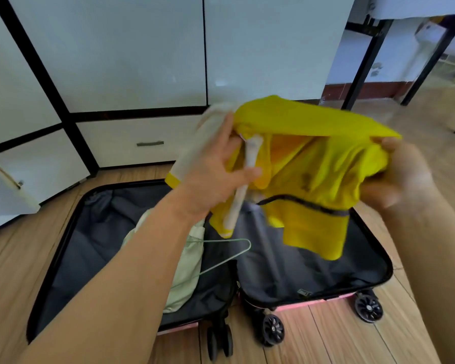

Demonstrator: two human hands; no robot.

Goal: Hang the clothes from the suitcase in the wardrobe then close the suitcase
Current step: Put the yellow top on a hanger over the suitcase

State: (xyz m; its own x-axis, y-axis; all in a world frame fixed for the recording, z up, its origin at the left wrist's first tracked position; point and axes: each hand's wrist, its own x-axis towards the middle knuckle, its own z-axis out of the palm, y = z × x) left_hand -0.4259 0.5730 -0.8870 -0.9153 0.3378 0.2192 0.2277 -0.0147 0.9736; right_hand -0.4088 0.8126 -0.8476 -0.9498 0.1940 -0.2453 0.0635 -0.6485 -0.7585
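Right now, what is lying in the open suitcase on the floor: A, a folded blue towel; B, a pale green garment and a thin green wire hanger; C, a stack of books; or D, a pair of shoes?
B: a pale green garment lies across the middle of the open suitcase, with a thin green wire hanger resting beside it on the dark lining.

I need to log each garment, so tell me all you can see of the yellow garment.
The yellow garment is bright, thin-looking fabric, bunched and held up above the open suitcase. A dark zip or trim runs across its hanging lower part. The left hand grips one side together with a white hanger; the right hand grips the other. It is slightly blurred.
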